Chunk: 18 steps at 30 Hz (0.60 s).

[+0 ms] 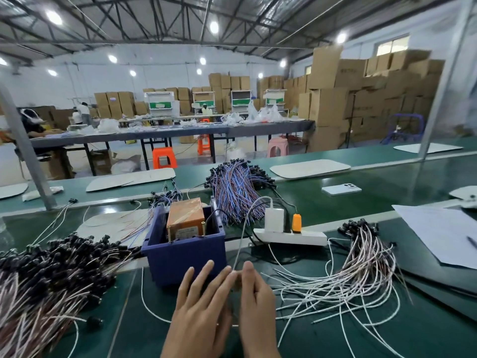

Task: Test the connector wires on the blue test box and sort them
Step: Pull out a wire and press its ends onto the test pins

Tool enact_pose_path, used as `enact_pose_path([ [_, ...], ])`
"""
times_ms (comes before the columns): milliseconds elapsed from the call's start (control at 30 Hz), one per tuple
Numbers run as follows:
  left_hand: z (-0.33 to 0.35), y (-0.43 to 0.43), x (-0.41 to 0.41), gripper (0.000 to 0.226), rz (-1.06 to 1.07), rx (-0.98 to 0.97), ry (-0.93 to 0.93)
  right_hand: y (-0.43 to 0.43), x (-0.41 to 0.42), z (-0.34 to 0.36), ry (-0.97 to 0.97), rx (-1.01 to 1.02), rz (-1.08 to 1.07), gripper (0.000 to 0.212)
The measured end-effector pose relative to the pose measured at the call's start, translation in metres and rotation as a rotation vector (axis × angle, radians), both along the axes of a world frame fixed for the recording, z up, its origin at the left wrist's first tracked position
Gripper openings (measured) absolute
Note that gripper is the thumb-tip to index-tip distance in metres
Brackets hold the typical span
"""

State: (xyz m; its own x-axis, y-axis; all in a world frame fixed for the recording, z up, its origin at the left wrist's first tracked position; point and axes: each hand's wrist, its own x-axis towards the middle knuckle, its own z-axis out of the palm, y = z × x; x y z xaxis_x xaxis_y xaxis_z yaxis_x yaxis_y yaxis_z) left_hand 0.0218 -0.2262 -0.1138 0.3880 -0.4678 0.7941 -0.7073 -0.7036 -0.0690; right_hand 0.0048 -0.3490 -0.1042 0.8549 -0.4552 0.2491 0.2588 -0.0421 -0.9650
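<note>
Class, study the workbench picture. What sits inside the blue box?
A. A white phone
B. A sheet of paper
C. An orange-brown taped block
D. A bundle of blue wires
C: the orange-brown block stands inside the blue box, while the phone, the blue wires and the paper all lie outside it.

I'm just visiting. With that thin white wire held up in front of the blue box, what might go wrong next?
1. The thin white wire is held only at the fingertips, where the left hand and right hand meet, so it may slip.
2. It runs up past the power strip; a tug might snag there.
3. Loose white wires sprawl beside the right hand, inviting tangles.
</note>
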Motion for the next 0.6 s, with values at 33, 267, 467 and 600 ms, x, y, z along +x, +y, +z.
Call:
enact_pose_path([
  [33, 0.0, -0.001, 0.0, 0.052, -0.005, 0.016, 0.016, -0.001, 0.0, 0.004, 0.004, 0.101, -0.004, 0.056],
  [267, 0.001, -0.009, -0.001, 0.031, -0.124, 0.137, 0.103, -0.029, 0.0, 0.023, -0.035, 0.879, 0.086, 0.049],
  [467, -0.004, -0.006, 0.006, 0.041, -0.158, 0.098, 0.076, -0.06, -0.002, 0.023, -0.19, 1.319, 0.144, 0.039],
  [600, -0.002, 0.0, 0.004, 0.059, -0.072, 0.008, 0.104, -0.074, -0.003, 0.023, -0.266, 1.382, 0.173, 0.03],
])
